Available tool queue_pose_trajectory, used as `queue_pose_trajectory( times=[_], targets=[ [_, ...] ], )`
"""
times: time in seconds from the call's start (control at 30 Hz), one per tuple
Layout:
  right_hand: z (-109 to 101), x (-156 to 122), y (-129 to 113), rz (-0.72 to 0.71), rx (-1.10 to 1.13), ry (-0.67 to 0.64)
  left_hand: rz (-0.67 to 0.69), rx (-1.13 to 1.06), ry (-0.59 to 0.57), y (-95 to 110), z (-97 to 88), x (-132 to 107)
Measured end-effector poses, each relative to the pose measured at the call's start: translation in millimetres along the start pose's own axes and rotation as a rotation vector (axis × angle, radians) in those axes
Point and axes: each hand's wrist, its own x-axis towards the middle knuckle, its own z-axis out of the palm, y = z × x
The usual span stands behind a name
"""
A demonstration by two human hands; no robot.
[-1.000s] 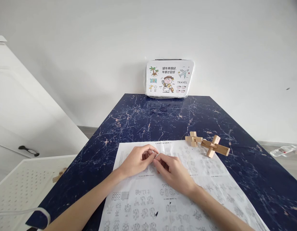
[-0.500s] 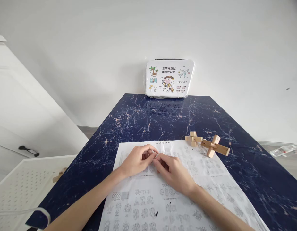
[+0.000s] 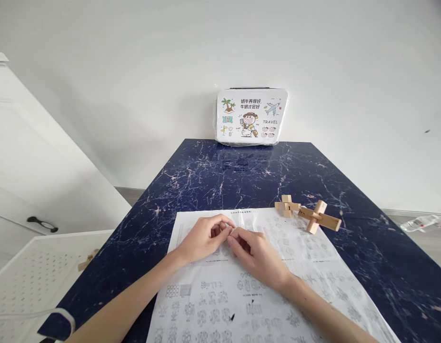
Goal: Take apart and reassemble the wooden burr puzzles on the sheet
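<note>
My left hand [image 3: 205, 238] and my right hand [image 3: 258, 257] meet over the printed sheet [image 3: 202, 271], fingertips touching. The fingers of both are curled into a pinch. Whatever lies between them, if anything, is hidden or too small to make out. Line drawings of many small figures cover the sheet, which lies under both hands and forearms. Beyond my right hand, a wooden cross-shaped puzzle [image 3: 319, 217] rests over the sheet's far right edge. A smaller wooden cross-shaped puzzle [image 3: 287, 206] sits just left of it.
A white case [image 3: 252, 116] with cartoon prints leans against the wall at the back of the dark blue marbled table [image 3: 213, 181]. At left stand a white perforated basket [image 3: 38, 271] holding a wooden piece, a white cable [image 3: 61, 312] and a white cabinet [image 3: 38, 157]. Clear plastic packaging [image 3: 425, 223] lies at far right.
</note>
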Motion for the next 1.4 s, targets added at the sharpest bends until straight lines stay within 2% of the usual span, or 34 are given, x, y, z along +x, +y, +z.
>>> queue_pose_trajectory(
  times=[0.5, 0.67, 0.8, 0.93, 1.13, 1.23, 1.4],
  targets=[
    [1, 0, 2, 0.03, 0.048, -0.002, 0.0, -0.012, 0.014, 0, 0.1, 1],
    [-3, 1, 3, 0.136, 0.164, 0.009, -0.002, -0.014, 0.019, -3, 0.9, 1],
    [-10, 4, 6, 0.219, 0.445, 0.06, -0.014, -0.006, 0.03, -4, 1.7, 1],
    [-22, 9, 10, 0.302, 0.855, 0.268, -0.023, -0.008, 0.035, -3, 2.2, 0],
    [-50, 13, 18, 0.334, 1.368, 0.525, -0.029, -0.028, 0.016, -1, 1.1, -1],
    [-62, 13, 23, 0.327, 1.549, 0.605, -0.023, -0.028, 0.003, -1, 0.2, -1],
    [-73, 12, 31, 0.3, 1.717, 0.635, -0.024, -0.023, 0.007, 0, -0.1, -2]
  ],
)
